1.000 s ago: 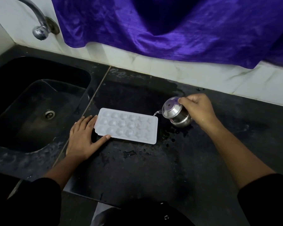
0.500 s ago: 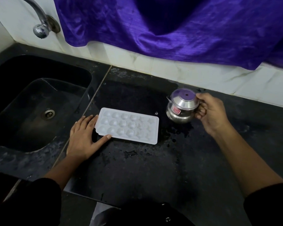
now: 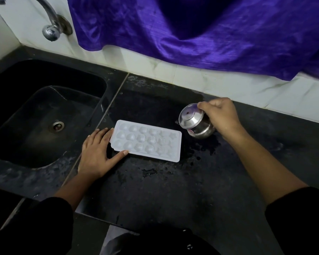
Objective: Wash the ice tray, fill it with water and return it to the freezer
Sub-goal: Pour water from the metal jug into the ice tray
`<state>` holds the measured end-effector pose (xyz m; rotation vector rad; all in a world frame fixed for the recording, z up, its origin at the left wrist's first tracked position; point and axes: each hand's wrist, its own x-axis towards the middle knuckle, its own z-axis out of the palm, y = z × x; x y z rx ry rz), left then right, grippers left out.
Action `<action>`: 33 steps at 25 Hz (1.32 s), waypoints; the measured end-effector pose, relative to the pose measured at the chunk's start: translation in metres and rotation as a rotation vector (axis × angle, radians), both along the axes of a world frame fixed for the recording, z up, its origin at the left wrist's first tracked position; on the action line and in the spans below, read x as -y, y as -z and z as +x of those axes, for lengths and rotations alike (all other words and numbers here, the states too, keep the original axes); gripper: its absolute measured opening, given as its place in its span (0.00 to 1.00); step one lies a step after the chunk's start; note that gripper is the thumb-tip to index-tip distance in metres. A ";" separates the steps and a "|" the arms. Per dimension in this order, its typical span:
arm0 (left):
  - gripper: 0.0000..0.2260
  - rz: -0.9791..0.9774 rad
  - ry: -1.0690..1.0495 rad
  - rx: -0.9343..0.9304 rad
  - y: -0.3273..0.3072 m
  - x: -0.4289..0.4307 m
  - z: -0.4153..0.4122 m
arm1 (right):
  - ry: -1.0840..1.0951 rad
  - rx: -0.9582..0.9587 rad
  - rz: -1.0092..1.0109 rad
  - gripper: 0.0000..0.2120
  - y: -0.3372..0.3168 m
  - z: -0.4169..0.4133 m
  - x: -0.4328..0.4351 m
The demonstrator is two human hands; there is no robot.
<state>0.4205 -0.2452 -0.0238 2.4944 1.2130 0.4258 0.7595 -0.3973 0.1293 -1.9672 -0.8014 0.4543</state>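
Note:
A white ice tray (image 3: 147, 139) with several rounded moulds lies flat on the wet black counter (image 3: 173, 190). My left hand (image 3: 97, 153) rests flat on the counter against the tray's left end, thumb along its near edge. My right hand (image 3: 222, 116) grips a small steel pot (image 3: 195, 121) just right of the tray. The pot is tipped toward the tray, its mouth facing left, and no stream of water shows.
A black sink (image 3: 44, 111) with a round drain (image 3: 57, 126) is set into the counter at left, under a chrome tap (image 3: 51, 24). A purple cloth (image 3: 201, 28) hangs over the white tiled wall behind. Water spots lie around the tray.
The pot was tipped and pouring onto the tray's right end, then stood upright half a second ago, and is now tilted toward the tray again. My left hand has stayed put.

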 end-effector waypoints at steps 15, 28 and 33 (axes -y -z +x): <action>0.44 0.007 0.004 -0.003 0.001 -0.001 0.000 | 0.127 -0.455 0.277 0.21 -0.005 0.002 0.018; 0.43 0.024 0.011 0.011 0.000 -0.001 -0.001 | -0.052 0.150 -0.088 0.21 -0.015 -0.024 -0.031; 0.42 0.027 0.010 0.024 0.000 -0.001 -0.002 | -0.081 0.353 -0.182 0.19 -0.019 -0.030 -0.040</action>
